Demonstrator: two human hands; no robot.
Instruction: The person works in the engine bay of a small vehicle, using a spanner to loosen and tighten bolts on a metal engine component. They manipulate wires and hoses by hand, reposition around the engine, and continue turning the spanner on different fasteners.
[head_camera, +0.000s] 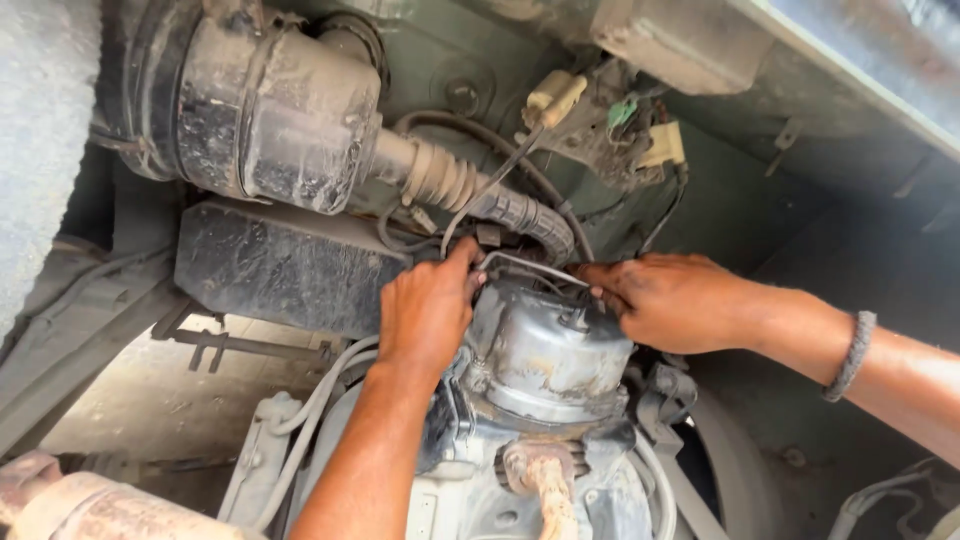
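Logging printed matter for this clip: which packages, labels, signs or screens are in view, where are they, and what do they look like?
No package, sign or screen shows.
Possible label: a pale rectangular patch low on the grey engine casing, beside the left forearm; too blurred to be sure.
The left hand and right hand rest on the grey domed metal cover, which bears no visible label.

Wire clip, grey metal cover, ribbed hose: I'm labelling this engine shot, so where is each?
wire clip (530, 266), head view, its middle span.
grey metal cover (545, 350), head view, its domed top.
ribbed hose (445, 178), head view, its pale bellows.
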